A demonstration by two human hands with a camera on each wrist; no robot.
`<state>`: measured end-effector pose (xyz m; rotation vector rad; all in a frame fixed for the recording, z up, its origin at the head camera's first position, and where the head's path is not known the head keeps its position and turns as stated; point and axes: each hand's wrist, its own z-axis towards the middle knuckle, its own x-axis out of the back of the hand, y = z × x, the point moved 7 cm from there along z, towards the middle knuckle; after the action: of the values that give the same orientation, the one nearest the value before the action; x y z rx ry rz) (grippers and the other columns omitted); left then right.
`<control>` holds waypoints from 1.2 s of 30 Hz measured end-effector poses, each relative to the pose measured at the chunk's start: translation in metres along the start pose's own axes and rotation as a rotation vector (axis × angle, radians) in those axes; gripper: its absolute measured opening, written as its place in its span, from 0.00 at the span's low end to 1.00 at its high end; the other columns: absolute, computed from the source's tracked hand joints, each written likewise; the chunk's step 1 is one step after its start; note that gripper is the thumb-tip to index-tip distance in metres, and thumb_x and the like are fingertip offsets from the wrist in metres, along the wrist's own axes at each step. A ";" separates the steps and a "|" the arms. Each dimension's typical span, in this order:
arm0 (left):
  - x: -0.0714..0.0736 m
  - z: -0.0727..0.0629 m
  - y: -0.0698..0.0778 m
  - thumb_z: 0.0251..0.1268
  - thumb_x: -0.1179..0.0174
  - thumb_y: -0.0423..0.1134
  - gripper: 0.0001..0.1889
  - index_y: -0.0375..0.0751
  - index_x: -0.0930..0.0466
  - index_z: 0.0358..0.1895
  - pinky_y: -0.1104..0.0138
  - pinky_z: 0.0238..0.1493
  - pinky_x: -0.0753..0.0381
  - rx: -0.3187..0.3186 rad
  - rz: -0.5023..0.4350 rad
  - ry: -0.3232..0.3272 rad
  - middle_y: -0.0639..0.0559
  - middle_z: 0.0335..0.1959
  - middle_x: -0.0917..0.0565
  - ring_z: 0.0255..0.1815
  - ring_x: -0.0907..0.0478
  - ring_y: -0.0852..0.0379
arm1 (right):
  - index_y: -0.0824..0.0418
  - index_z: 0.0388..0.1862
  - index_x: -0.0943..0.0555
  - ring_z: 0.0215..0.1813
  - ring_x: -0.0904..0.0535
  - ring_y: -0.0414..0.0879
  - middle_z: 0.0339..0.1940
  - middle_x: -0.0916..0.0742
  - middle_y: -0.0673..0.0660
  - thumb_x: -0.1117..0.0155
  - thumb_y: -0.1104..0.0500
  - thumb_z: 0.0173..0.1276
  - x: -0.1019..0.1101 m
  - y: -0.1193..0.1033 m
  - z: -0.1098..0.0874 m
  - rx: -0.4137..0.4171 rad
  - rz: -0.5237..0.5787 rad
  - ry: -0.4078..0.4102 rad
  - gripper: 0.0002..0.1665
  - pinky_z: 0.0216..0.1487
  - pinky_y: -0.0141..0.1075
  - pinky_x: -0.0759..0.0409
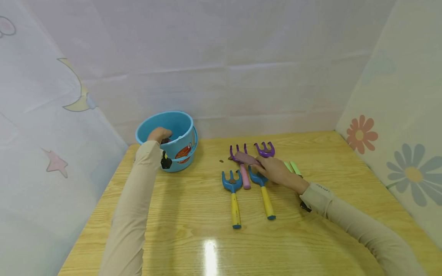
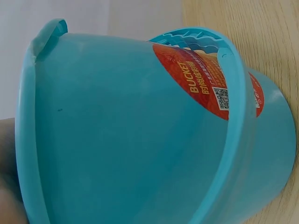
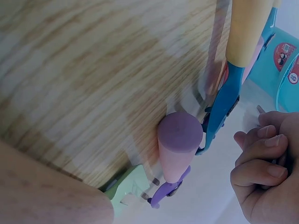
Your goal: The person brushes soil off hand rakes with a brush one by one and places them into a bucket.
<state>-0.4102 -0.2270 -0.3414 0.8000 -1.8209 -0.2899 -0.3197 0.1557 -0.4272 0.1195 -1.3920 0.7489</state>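
Observation:
My left hand (image 1: pixel 159 135) reaches over the rim of a light blue bucket (image 1: pixel 177 147); its fingertips are inside, by something dark reddish (image 1: pixel 165 140). I cannot tell whether it grips that. In the left wrist view the bucket wall (image 2: pixel 126 126) fills most of the picture, with part of the hand at the rim. My right hand (image 1: pixel 276 170) grips one end of a mauve, oblong brush (image 1: pixel 246 158) with a dotted surface. Its fingers (image 3: pixel 261 149) are curled in the right wrist view. Below lie two blue hand forks with yellow handles (image 1: pixel 235 211) and a purple fork with a pink handle (image 1: pixel 244 177).
Another purple fork (image 1: pixel 265 150) lies behind the right hand. Light green tool parts (image 1: pixel 294 167) show beside the wrist. Brown crumbs (image 1: pixel 221 161) lie on the wooden table (image 1: pixel 186 214). Printed fabric walls (image 1: pixel 241 88) stand at the back and both sides.

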 end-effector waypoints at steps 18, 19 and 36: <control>0.004 -0.005 0.004 0.66 0.58 0.35 0.13 0.38 0.24 0.29 0.68 0.22 0.38 -0.067 -0.020 -0.004 0.53 0.14 0.28 0.13 0.40 0.61 | 0.67 0.44 0.22 0.14 0.37 0.38 0.14 0.30 0.47 0.41 0.57 0.75 0.002 -0.002 0.001 0.013 0.001 0.002 0.12 0.17 0.30 0.41; 0.005 -0.006 0.005 0.66 0.58 0.35 0.13 0.38 0.23 0.29 0.68 0.21 0.38 -0.080 -0.026 -0.003 0.54 0.13 0.29 0.13 0.40 0.61 | 0.68 0.45 0.22 0.14 0.37 0.38 0.14 0.30 0.47 0.41 0.57 0.75 0.003 -0.002 0.001 0.013 0.002 0.001 0.13 0.16 0.30 0.41; 0.012 -0.015 0.010 0.69 0.55 0.38 0.13 0.37 0.21 0.32 0.69 0.16 0.40 -0.176 -0.116 0.012 0.56 0.11 0.33 0.10 0.44 0.62 | 0.68 0.45 0.21 0.13 0.40 0.37 0.12 0.32 0.46 0.40 0.57 0.74 0.003 -0.001 0.000 0.028 -0.005 0.020 0.13 0.16 0.29 0.44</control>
<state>-0.4029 -0.2243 -0.3209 0.7833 -1.7136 -0.5120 -0.3190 0.1558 -0.4238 0.1371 -1.3623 0.7636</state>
